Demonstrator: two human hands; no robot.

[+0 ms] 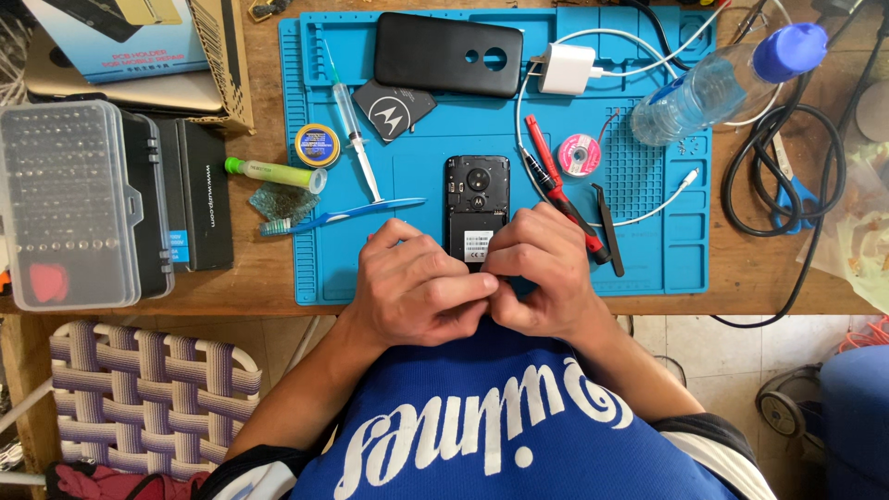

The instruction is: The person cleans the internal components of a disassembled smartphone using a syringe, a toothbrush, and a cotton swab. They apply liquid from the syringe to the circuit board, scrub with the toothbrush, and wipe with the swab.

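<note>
A black phone [476, 197] with its back cover off lies face down in the middle of the blue work mat [421, 153]. My left hand [419, 285] and my right hand [542, 268] meet at the phone's near end, fingers curled and pressed together over it. The lower part of the phone is hidden beneath them. The black back cover [448, 54] lies at the far side of the mat. A red screwdriver [559, 188] lies just right of the phone, partly under my right hand.
On the mat are a syringe [356, 139], a blue toothbrush [343, 216], a solder-wick reel [580, 154], black tweezers [608, 227], a white charger [567, 68] and a water bottle [718, 83]. A clear bit case [65, 204] and black boxes [190, 194] stand left.
</note>
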